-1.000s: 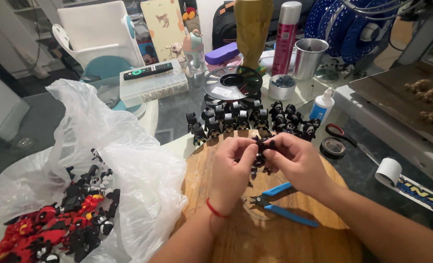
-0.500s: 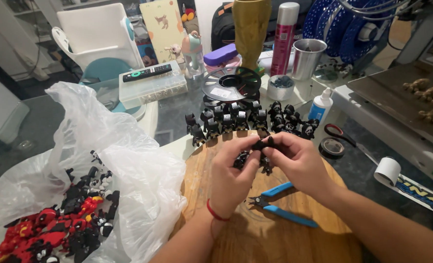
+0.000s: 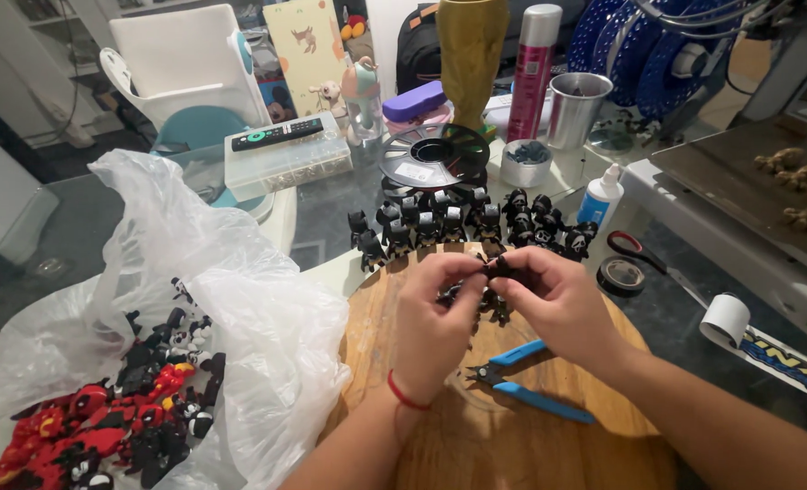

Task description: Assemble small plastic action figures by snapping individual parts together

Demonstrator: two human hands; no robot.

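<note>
Two bare forearms enter from the bottom edge of the view, no sleeves showing. Left hand [image 3: 437, 313]: thin red cord [image 3: 408, 396] worn round the wrist, a single loop, plain, no beads or clasp visible. No rings or watch seen on it. Right hand [image 3: 560, 304]: nothing worn at wrist or fingers so far as visible. Fingernails short, unpainted where they show.
</note>
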